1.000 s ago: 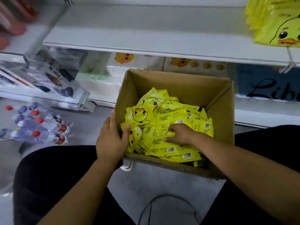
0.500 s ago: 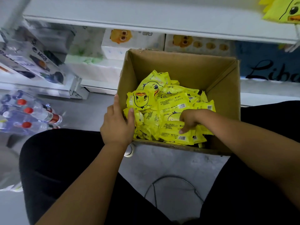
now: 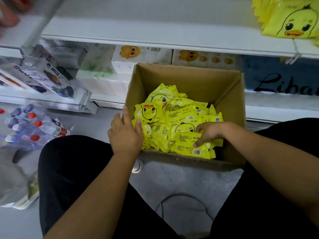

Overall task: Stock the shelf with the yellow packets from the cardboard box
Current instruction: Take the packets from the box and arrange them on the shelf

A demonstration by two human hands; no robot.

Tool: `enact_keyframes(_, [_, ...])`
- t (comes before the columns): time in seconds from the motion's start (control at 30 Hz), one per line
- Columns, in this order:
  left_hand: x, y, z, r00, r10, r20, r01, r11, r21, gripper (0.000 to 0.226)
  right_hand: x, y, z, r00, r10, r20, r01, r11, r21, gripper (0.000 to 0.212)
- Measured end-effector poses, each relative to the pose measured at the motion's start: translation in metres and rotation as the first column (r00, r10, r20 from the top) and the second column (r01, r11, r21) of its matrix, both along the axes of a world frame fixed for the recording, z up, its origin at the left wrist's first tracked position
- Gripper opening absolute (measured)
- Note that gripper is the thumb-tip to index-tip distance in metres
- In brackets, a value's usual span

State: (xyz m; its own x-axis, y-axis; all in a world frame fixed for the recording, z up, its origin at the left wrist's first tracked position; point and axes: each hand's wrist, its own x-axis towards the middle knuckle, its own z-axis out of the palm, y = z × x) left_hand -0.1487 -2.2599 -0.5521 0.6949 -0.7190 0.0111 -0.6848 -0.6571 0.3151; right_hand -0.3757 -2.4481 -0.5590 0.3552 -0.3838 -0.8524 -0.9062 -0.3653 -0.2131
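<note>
An open cardboard box (image 3: 191, 78) stands on the floor between my knees, filled with several yellow duck-print packets (image 3: 174, 116). My left hand (image 3: 125, 133) grips the box's near-left wall, thumb inside against the packets. My right hand (image 3: 208, 132) is inside the box and pinches a yellow packet (image 3: 191, 144) lying barcode-up at the near side. A white shelf (image 3: 155, 34) runs above the box, with stocked yellow duck packets (image 3: 291, 19) at its far right.
Tissue packs (image 3: 143, 57) fill the lower shelf behind the box. A shrink-wrapped pack of water bottles (image 3: 32, 126) lies on the floor at left. Tilted boxed goods (image 3: 43, 76) sit on a left shelf. A thin cable (image 3: 183, 202) loops on the grey floor.
My right hand has curled round a packet at the near side of the box and tilted it up slightly. My left hand has stayed on the box wall. The camera has shifted.
</note>
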Motion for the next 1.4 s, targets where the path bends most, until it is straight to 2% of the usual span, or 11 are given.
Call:
enact_keyframes(0.17, [-0.036, -0.009, 0.013, 0.998, 0.010, -0.054, -0.026, 0.955, -0.296, 0.054, -0.013, 0.001, 0.004, 0.951, -0.243, 0.190, 0.246, 0.969, 0.007, 0.071])
enact_keyframes(0.33, [-0.075, -0.019, 0.042, 0.868, -0.166, -0.467, -0.079, 0.884, -0.460, 0.046, -0.026, -0.013, 0.045, 0.724, -0.580, 0.373, 0.481, 0.813, 0.329, 0.082])
enact_keyframes(0.43, [-0.086, -0.022, 0.060, 0.609, -0.108, -0.786, -0.330, 0.866, -0.375, 0.072, -0.034, -0.012, 0.079, 0.563, -0.708, 0.426, 0.456, 0.696, 0.555, 0.064])
enact_keyframes(0.5, [-0.089, -0.025, 0.068, 0.319, -0.092, -0.943, -0.482, 0.841, -0.245, 0.090, -0.040, -0.010, 0.092, 0.491, -0.750, 0.444, 0.390, 0.645, 0.658, 0.055])
enact_keyframes(0.57, [-0.094, -0.029, 0.074, 0.066, -0.220, -0.973, -0.526, 0.821, -0.221, 0.083, -0.044, -0.008, 0.098, 0.449, -0.772, 0.449, 0.323, 0.609, 0.725, 0.055])
enact_keyframes(0.63, [-0.102, -0.032, 0.086, -0.039, -0.333, -0.942, -0.527, 0.808, -0.264, 0.064, -0.045, -0.006, 0.099, 0.452, -0.765, 0.459, 0.303, 0.616, 0.727, 0.061])
enact_keyframes(0.73, [-0.109, -0.040, 0.100, -0.018, -0.352, -0.936, -0.507, 0.810, -0.295, 0.061, -0.046, -0.004, 0.098, 0.453, -0.742, 0.494, 0.345, 0.657, 0.670, 0.059])
enact_keyframes(0.9, [-0.114, -0.050, 0.105, 0.133, -0.174, -0.976, -0.598, 0.771, -0.219, 0.032, -0.048, -0.002, 0.102, 0.424, -0.682, 0.597, 0.293, 0.726, 0.622, 0.047])
enact_keyframes(1.07, [-0.111, -0.054, 0.095, 0.145, -0.031, -0.989, -0.717, 0.685, -0.127, 0.024, -0.049, -0.001, 0.101, 0.465, -0.429, 0.775, 0.316, 0.898, 0.307, 0.083])
enact_keyframes(1.27, [-0.104, -0.053, 0.084, 0.117, 0.034, -0.993, -0.784, 0.617, -0.071, 0.027, -0.053, 0.005, 0.103, 0.551, -0.159, 0.819, 0.096, 0.987, 0.127, 0.075])
enact_keyframes(1.4, [-0.110, -0.051, 0.090, 0.160, 0.001, -0.987, -0.744, 0.658, -0.119, 0.035, -0.049, 0.010, 0.098, 0.538, -0.071, 0.840, 0.149, 0.989, -0.012, 0.062])
